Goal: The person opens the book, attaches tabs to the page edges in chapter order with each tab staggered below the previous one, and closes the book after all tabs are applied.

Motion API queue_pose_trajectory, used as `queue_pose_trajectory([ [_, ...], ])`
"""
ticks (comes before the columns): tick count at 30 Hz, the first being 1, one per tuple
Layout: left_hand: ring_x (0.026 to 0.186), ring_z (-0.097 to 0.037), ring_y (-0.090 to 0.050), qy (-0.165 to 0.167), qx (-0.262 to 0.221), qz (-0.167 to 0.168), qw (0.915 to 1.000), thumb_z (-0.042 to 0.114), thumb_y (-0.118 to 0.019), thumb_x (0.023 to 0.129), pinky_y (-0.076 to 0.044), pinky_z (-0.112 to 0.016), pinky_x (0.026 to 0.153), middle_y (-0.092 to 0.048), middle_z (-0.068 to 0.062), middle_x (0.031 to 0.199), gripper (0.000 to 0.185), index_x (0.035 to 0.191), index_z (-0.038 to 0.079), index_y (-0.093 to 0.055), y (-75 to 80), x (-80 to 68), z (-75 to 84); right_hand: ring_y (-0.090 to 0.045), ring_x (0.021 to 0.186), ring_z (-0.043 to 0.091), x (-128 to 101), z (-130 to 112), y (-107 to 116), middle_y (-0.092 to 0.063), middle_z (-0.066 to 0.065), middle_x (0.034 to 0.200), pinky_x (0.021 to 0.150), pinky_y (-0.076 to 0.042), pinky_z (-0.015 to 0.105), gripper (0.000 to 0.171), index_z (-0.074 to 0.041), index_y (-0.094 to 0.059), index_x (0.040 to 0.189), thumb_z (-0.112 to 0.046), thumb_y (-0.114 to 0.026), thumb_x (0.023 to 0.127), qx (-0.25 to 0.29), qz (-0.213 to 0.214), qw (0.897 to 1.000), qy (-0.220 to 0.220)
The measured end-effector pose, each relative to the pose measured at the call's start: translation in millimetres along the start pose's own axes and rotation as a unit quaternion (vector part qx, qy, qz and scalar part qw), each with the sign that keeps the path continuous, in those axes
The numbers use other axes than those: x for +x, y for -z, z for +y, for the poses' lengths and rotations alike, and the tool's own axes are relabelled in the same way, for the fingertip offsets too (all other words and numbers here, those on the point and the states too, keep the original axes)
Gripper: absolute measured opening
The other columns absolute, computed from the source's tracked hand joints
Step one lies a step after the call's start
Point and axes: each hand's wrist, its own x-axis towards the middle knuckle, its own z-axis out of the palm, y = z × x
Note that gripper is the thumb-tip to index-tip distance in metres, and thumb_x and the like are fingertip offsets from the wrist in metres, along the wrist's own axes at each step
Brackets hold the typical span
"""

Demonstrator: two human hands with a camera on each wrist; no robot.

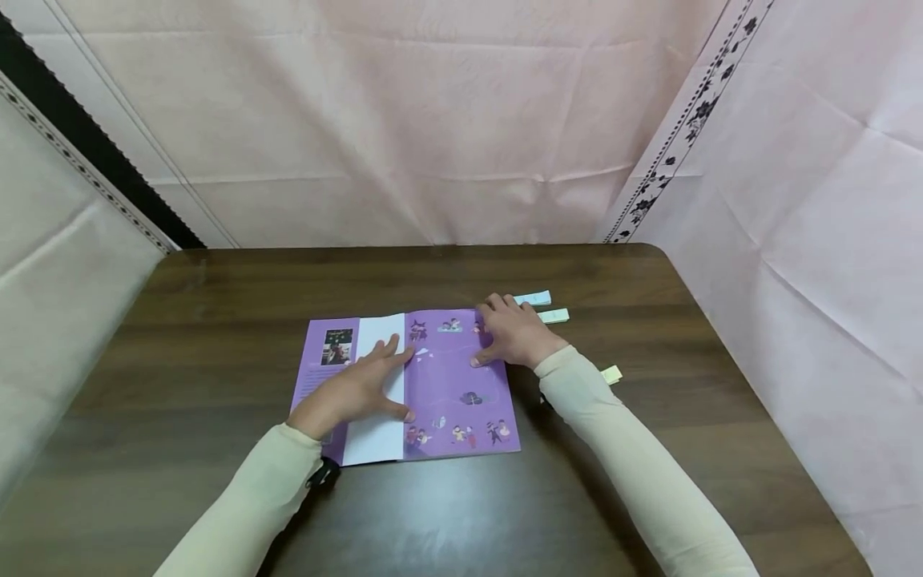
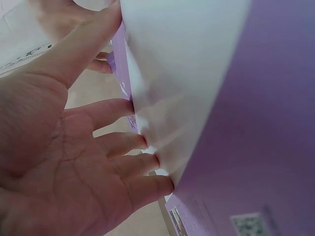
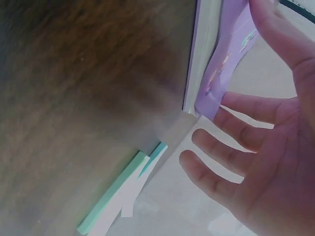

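Both hands flatten a purple booklet (image 1: 433, 385) on the table (image 1: 180, 320).
Left hand (image 1: 353, 393) spread at 8 o'clock, right hand (image 1: 512, 332) spread at 2; even outward pressure should keep it flat.

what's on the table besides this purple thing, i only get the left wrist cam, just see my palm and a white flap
Observer: Two pale green strips lie beyond the right hand, apart from the purple book.
Operator: anything else out there
Observer: A small pale yellow piece lies on the table right of the right sleeve.
Operator: where are both hands
Observer: The left hand lies flat on the white flap; the right presses the cover's far right part.
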Motion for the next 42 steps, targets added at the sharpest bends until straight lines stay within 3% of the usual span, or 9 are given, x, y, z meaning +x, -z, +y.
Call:
queue_pose_trajectory([
  [13, 0.161, -0.042, -0.006, 0.005, -0.006, -0.004, 1.0000, 0.034, -0.094, 0.079, -0.022, -0.070, 0.121, -0.006, -0.017, 0.176, 0.108, 0.166, 0.013, -0.034, -5.9, -3.4, -1.2, -0.049, 0.144, 0.037, -11, -4, -7, -0.055, 0.018, 0.154, 0.116, -0.040, 0.061, 0.091, -0.002, -0.046, 0.158, -0.054, -0.080, 0.091, -0.052, 0.000, 0.998, 0.020],
  [17, 0.161, -0.042, -0.007, 0.004, -0.008, -0.001, 1.0000, 0.033, -0.094, 0.079, -0.021, -0.069, 0.122, -0.007, -0.017, 0.176, 0.108, 0.166, 0.012, -0.034, -6.0, -5.0, -0.5, -0.064, 0.125, 0.031, -9, 2, -8, -0.064, 0.019, 0.141, 0.108, -0.050, 0.051, 0.075, 0.001, -0.049, 0.154, -0.034, -0.080, 0.096, 0.076, 0.051, 0.996, 0.025],
  [23, 0.161, -0.042, -0.010, -0.009, 0.013, -0.008, 0.9998, 0.023, -0.090, 0.085, -0.020, -0.062, 0.125, -0.012, -0.020, 0.174, 0.096, 0.163, 0.005, -0.037, -4.6, -9.5, 11.0, -0.062, 0.104, 0.026, -12, 8, -13, -0.068, 0.018, 0.126, 0.093, -0.054, 0.045, 0.059, -0.001, -0.043, 0.159, -0.021, -0.064, 0.107, 0.269, 0.094, 0.959, 0.015],
  [27, 0.158, -0.040, -0.024, -0.057, 0.047, -0.015, 0.9972, 0.012, -0.082, 0.092, -0.028, -0.054, 0.125, -0.024, -0.023, 0.171, 0.078, 0.158, -0.002, -0.043, -6.3, -11.5, 23.6, -0.060, 0.130, 0.031, -23, 4, -17, -0.059, 0.021, 0.148, 0.112, -0.046, 0.049, 0.062, -0.006, -0.034, 0.165, -0.026, -0.057, 0.111, 0.314, 0.093, 0.945, 0.024],
  [30, 0.155, -0.039, -0.034, -0.087, 0.068, 0.002, 0.9938, 0.013, -0.075, 0.098, -0.033, -0.050, 0.124, -0.032, -0.023, 0.169, 0.065, 0.154, -0.004, -0.048, -9.9, -7.6, 29.5, -0.043, 0.151, 0.033, -32, 0, -20, -0.045, 0.019, 0.163, 0.124, -0.033, 0.050, 0.060, -0.010, -0.032, 0.166, -0.030, -0.050, 0.113, 0.342, 0.087, 0.935, 0.029],
  [34, 0.151, -0.039, -0.041, -0.087, 0.035, 0.048, 0.9945, 0.024, -0.070, 0.103, -0.035, -0.050, 0.122, -0.040, -0.023, 0.164, 0.056, 0.149, -0.004, -0.056, -18.1, 5.2, 32.9, -0.035, 0.155, 0.031, -41, -5, -26, -0.040, 0.015, 0.166, 0.126, -0.028, 0.049, 0.055, -0.014, -0.033, 0.166, -0.032, -0.044, 0.115, 0.372, 0.075, 0.924, 0.038],
  [37, 0.139, -0.039, -0.056, -0.068, -0.018, 0.093, 0.9932, 0.032, -0.069, 0.104, -0.045, -0.051, 0.115, -0.056, -0.022, 0.152, 0.051, 0.141, -0.003, -0.064, -22.1, 15.2, 39.8, -0.035, 0.155, 0.032, -45, -6, -30, -0.039, 0.016, 0.166, 0.126, -0.028, 0.050, 0.054, -0.010, -0.034, 0.165, -0.029, -0.042, 0.116, 0.370, 0.069, 0.925, 0.052],
  [39, 0.117, -0.034, -0.070, -0.050, -0.048, 0.117, 0.9908, 0.038, -0.067, 0.104, -0.056, -0.050, 0.102, -0.069, -0.021, 0.136, 0.049, 0.137, 0.000, -0.068, -22.6, 21.1, 47.2, -0.033, 0.156, 0.033, -47, -7, -31, -0.037, 0.017, 0.167, 0.127, -0.027, 0.051, 0.052, -0.006, -0.034, 0.165, -0.023, -0.041, 0.116, 0.363, 0.068, 0.927, 0.064],
  [42, 0.084, -0.021, -0.070, -0.024, -0.086, 0.146, 0.9853, 0.045, -0.064, 0.105, -0.059, -0.042, 0.078, -0.077, -0.014, 0.117, 0.049, 0.131, 0.005, -0.074, -21.1, 29.8, 57.8, -0.031, 0.157, 0.033, -48, -7, -31, -0.034, 0.016, 0.169, 0.127, -0.025, 0.051, 0.051, -0.004, -0.034, 0.164, -0.016, -0.040, 0.115, 0.352, 0.061, 0.931, 0.072],
])
